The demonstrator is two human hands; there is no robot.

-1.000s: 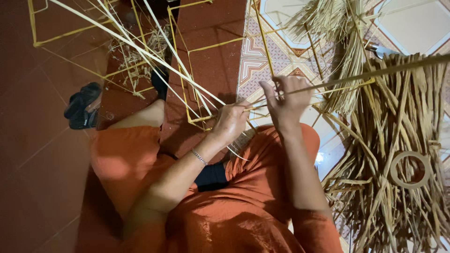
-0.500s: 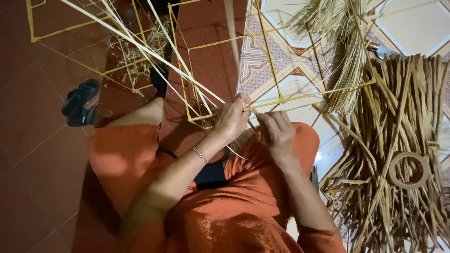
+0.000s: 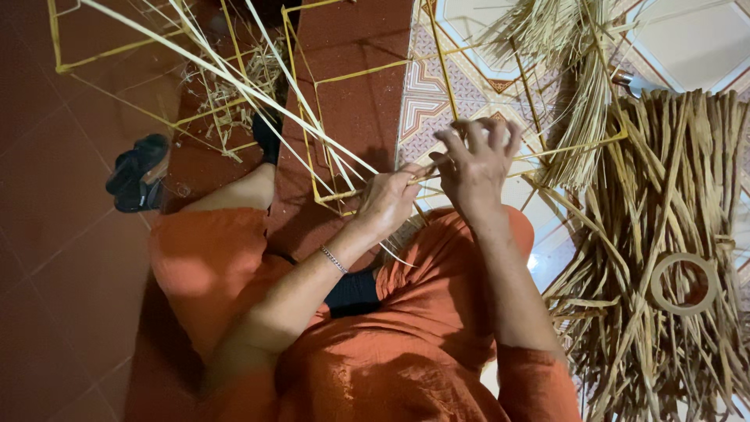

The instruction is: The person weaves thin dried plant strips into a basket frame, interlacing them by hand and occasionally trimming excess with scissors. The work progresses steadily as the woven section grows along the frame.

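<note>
Red-tiled floor (image 3: 62, 258), patterned tiles further right. Dark sandal (image 3: 137, 172) lies at left. Thin yellow stick frame (image 3: 344, 133) is propped over the knee, with long pale straw strips (image 3: 234, 78) running through it. Left hand (image 3: 387, 203) is pinched closed on a strip at the frame's lower bar. Right hand (image 3: 476, 160) hovers above with fingers spread, holding nothing. Strips look light, springy, likely to crease; best gripped close to the bar. Heap of dry reed strips (image 3: 656, 234) with a pale ring (image 3: 684, 283) lies at right.
</note>
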